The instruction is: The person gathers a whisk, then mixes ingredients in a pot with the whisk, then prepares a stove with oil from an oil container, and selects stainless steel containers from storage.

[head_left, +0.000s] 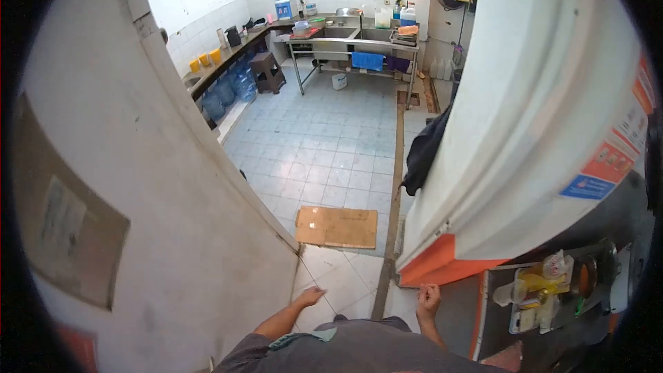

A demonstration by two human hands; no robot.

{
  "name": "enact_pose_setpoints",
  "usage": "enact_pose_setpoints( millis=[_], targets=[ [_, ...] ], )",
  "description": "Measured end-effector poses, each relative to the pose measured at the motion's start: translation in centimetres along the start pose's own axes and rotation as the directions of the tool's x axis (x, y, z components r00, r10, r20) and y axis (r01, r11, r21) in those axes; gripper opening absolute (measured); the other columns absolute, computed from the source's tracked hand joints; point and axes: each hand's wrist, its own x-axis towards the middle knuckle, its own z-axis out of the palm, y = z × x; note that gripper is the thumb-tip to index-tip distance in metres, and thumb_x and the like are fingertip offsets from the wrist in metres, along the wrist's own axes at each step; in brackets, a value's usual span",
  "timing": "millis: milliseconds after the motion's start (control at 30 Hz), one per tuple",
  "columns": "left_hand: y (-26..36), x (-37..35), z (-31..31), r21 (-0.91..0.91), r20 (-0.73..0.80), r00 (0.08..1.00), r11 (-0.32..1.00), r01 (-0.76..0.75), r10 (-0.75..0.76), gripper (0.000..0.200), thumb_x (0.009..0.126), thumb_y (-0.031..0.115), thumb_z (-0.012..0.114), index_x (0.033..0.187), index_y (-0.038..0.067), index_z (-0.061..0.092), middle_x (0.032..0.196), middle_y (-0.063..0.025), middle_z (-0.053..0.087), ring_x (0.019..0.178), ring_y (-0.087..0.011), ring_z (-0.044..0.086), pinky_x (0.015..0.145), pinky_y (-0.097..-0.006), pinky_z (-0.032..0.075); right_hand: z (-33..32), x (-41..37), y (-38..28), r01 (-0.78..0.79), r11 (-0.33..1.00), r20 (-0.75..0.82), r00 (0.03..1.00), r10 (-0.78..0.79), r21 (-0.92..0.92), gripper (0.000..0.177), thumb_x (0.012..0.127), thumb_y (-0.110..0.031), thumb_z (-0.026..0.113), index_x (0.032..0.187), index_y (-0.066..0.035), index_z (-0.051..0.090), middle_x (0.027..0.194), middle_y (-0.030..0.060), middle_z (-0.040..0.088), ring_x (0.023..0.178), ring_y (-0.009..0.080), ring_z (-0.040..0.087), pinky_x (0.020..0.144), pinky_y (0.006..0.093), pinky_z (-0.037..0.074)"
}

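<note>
My left hand [312, 295] hangs low in front of my body, its fingers loosely curled, with nothing visible in them. It is over the white floor tiles [338, 273], near the left wall. My right hand [429, 298] is raised slightly on the other side, fingers bent in toward the palm, and no object shows in it. It is close to the orange-painted foot of the right wall [442, 262]. Neither hand touches anything that I can see. On the floor ahead, across the doorway, lies a flat piece of cardboard [337, 228].
Beyond the doorway, a steel sink stand [324, 45] stands at the back. A brown stool [266, 72] and large blue water bottles [224, 90] line the left counter. Dark cloth [423, 155] hangs at the right doorpost. Several containers sit on a tray [518, 321] at right.
</note>
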Motion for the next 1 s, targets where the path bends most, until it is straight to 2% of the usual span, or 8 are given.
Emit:
enact_pose_setpoints(
  millis=[167, 300, 500, 600, 700, 833, 933, 1000],
  targets=[
    [17.1, 12.0, -6.0, -0.081, 0.11, 0.947, 0.953, -0.293, 0.301, 0.05, 0.082, 0.047, 0.05, 0.098, 0.0, 0.057, 0.088, -0.0149, 0.061, 0.078, -0.0232, 0.059, 0.07, -0.0345, 0.046, 5.5, 5.6, -3.1, -0.167, 0.986, 0.267, 0.95, 0.161, -0.002, 0.042, 0.068, -0.008, 0.068, 0.106, -0.005, 0.051, 0.096, 0.0116, 0.047, 0.077, 0.0215, 0.053, 0.063, 0.027, 0.046],
    [23.6, 20.4, -11.1, -0.395, 0.054, 0.897, 0.835, -0.384, 0.438, 0.044, 0.085, 0.039, 0.051, 0.102, -0.001, 0.055, 0.089, -0.0114, 0.06, 0.075, -0.018, 0.057, 0.065, -0.031, 0.047, 13.1, 13.8, 4.2, -0.273, 0.96, 0.378, 0.896, 0.233, 0.056, 0.041, 0.069, -0.013, 0.069, 0.106, -0.006, 0.052, 0.093, 0.011, 0.05, 0.078, 0.0204, 0.053, 0.064, 0.0285, 0.047],
    [10.9, 30.7, -17.1, -0.451, 0.014, 1.0, 0.893, 0.001, 0.006, 0.048, 0.083, 0.04, 0.054, 0.105, -0.003, 0.053, 0.089, -0.0091, 0.059, 0.072, -0.0151, 0.055, 0.061, -0.0288, 0.045, 25.7, 36.2, 8.6, -0.013, 0.978, 0.844, 0.504, 0.185, -0.207, 0.047, 0.072, -0.036, 0.066, 0.108, -0.007, 0.055, 0.076, 0.0122, 0.059, 0.071, 0.0236, 0.057, 0.064, 0.0341, 0.046],
    [7.1, 27.4, -22.4, -0.526, -0.117, 0.942, 0.825, 0.208, -0.313, 0.047, 0.08, 0.036, 0.056, 0.104, -0.004, 0.052, 0.081, -0.0111, 0.058, 0.063, -0.0176, 0.053, 0.052, -0.0307, 0.044, 29.9, 47.4, 6.0, 0.244, 0.959, 0.65, 0.755, -0.092, -0.147, 0.046, 0.073, -0.037, 0.064, 0.105, -0.005, 0.056, 0.087, 0.0166, 0.059, 0.079, 0.0296, 0.057, 0.068, 0.0373, 0.046],
    [3.4, 25.7, -24.6, -0.656, -0.126, 0.802, 0.656, 0.373, -0.583, 0.042, 0.081, 0.035, 0.055, 0.101, -0.001, 0.054, 0.079, -0.0109, 0.058, 0.064, -0.0189, 0.053, 0.056, -0.0313, 0.044, 29.8, 57.1, -0.6, 0.215, 0.872, 0.583, 0.807, 0.095, -0.44, 0.049, 0.073, -0.043, 0.061, 0.113, -0.018, 0.052, 0.109, 0.0146, 0.053, 0.113, 0.0313, 0.04, 0.096, 0.0477, 0.026],
    [3.7, 28.5, -28.0, -0.465, -0.077, 0.771, 0.707, 0.533, -0.632, 0.039, 0.081, 0.036, 0.054, 0.097, 0.0, 0.055, 0.076, -0.0107, 0.057, 0.065, -0.0192, 0.054, 0.056, -0.0322, 0.044, 30.5, 67.7, 3.4, 0.208, 0.716, 0.473, 0.861, 0.189, -0.666, 0.048, 0.073, -0.042, 0.062, 0.113, -0.019, 0.052, 0.114, 0.0118, 0.052, 0.119, 0.0321, 0.032, 0.099, 0.0536, 0.015],
    [7.0, 37.7, -32.0, -0.228, -0.059, 0.867, 0.852, 0.472, -0.495, 0.037, 0.081, 0.037, 0.054, 0.093, 0.002, 0.056, 0.074, -0.0106, 0.057, 0.065, -0.0194, 0.054, 0.056, -0.0329, 0.044, 30.0, 72.7, 10.4, 0.127, 0.424, 0.393, 0.671, 0.629, -0.897, 0.052, 0.073, -0.038, 0.062, 0.12, -0.021, 0.049, 0.124, 0.0081, 0.047, 0.121, 0.0327, 0.031, 0.098, 0.0549, 0.013],
    [11.0, 46.7, -34.5, -0.075, -0.023, 0.952, 0.95, 0.303, -0.305, 0.036, 0.082, 0.037, 0.053, 0.091, 0.002, 0.057, 0.072, -0.0105, 0.057, 0.065, -0.0195, 0.054, 0.057, -0.0333, 0.043, 30.2, 72.5, 17.7, 0.192, 0.223, 0.266, 0.239, 0.934, -0.956, 0.065, 0.057, -0.045, 0.074, 0.115, -0.023, 0.055, 0.123, 0.0069, 0.049, 0.122, 0.0324, 0.032, 0.1, 0.055, 0.009]
  ],
)
